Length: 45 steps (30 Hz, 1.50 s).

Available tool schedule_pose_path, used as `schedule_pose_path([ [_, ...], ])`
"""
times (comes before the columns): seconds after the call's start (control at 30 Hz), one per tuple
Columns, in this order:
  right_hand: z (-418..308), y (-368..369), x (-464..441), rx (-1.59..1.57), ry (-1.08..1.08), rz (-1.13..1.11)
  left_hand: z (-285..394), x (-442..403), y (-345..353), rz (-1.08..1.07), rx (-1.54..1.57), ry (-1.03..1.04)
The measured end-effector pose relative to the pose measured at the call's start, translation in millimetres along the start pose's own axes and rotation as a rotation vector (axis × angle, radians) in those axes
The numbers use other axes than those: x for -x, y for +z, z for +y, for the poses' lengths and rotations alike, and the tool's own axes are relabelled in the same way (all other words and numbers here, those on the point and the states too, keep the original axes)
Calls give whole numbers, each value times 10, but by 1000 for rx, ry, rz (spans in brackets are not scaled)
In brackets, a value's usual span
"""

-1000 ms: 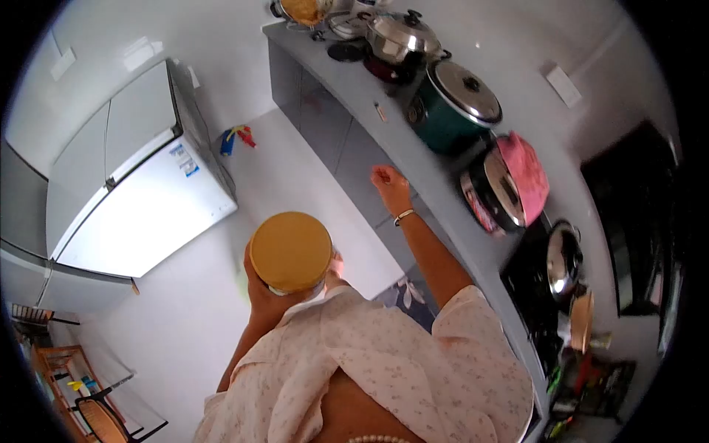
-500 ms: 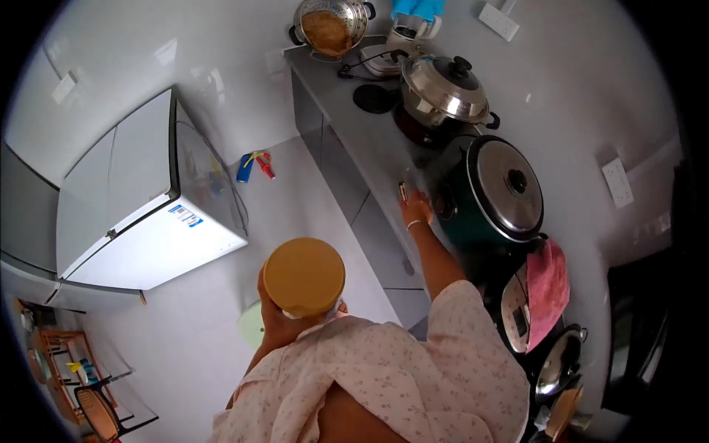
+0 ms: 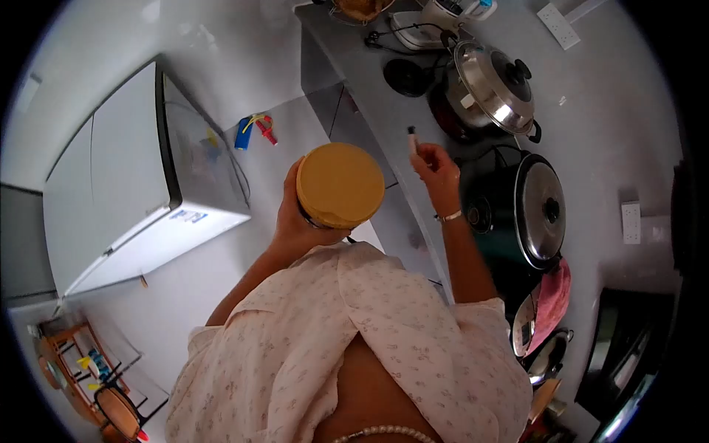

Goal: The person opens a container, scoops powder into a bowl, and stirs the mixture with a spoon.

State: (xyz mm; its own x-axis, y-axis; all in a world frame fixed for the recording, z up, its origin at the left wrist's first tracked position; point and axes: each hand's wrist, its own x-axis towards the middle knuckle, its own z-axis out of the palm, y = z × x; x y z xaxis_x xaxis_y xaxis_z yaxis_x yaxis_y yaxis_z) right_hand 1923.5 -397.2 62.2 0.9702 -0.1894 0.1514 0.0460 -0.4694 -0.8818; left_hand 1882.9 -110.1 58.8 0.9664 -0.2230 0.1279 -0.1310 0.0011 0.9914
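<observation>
My left hand is wrapped round the side of a wide jar with a mustard-yellow lid, held in front of my chest with the lid facing up. Most of the jar's body is hidden under the lid and behind my fingers. Over the counter edge, my right hand pinches a short pale stick with a black end; its exact kind is too small to make out. A dark green cooker with a steel lid stands just beside my right wrist.
On the grey counter are a lidded steel pot, a round black disc and a pink cloth. A white fridge stands at the left. Blue and red items lie on the floor.
My right hand has lifted off the counter with the pale stick in its fingers. My left hand has brought the jar up and to the right. The view has shifted.
</observation>
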Motion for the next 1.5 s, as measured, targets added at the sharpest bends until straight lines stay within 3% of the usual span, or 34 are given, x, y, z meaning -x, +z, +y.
schedule_pose_path([
  [0.1,-1063,176,-128,207,-328,-194,-82,-408,-195,-75,-39,111],
  [0.17,-1290,360,-208,175,-399,-269,-109,-582,-248,-102,-2,82],
  [0.23,-1445,459,-326,380,-446,-326,-58,-798,-317,-132,8,59],
  [0.3,-1345,529,-467,385,-596,-300,-123,-983,-342,-141,84,56],
  [0.57,-1396,638,-1190,533,-693,-267,71,-1776,-361,-143,195,-12],
  [0.83,-1350,444,-2357,512,-601,-303,134,-3120,-260,-181,-6,215],
  [0.9,-1357,368,-2672,532,-581,-314,101,-3449,-182,-216,105,190],
  [1.23,-1475,-39,-4097,444,-538,-108,457,-5127,91,-319,-4,337],
  [1.27,-1489,-95,-4268,488,-637,-61,541,-5281,113,-340,2,333],
  [1.37,-1640,-264,-4713,405,-482,-63,641,-5664,118,-377,225,355],
  [1.43,-1697,-409,-5129,494,-522,-17,554,-5887,18,-257,12,564],
  [1.5,-1853,-519,-5509,548,-388,67,406,-5984,-119,-269,35,588],
])
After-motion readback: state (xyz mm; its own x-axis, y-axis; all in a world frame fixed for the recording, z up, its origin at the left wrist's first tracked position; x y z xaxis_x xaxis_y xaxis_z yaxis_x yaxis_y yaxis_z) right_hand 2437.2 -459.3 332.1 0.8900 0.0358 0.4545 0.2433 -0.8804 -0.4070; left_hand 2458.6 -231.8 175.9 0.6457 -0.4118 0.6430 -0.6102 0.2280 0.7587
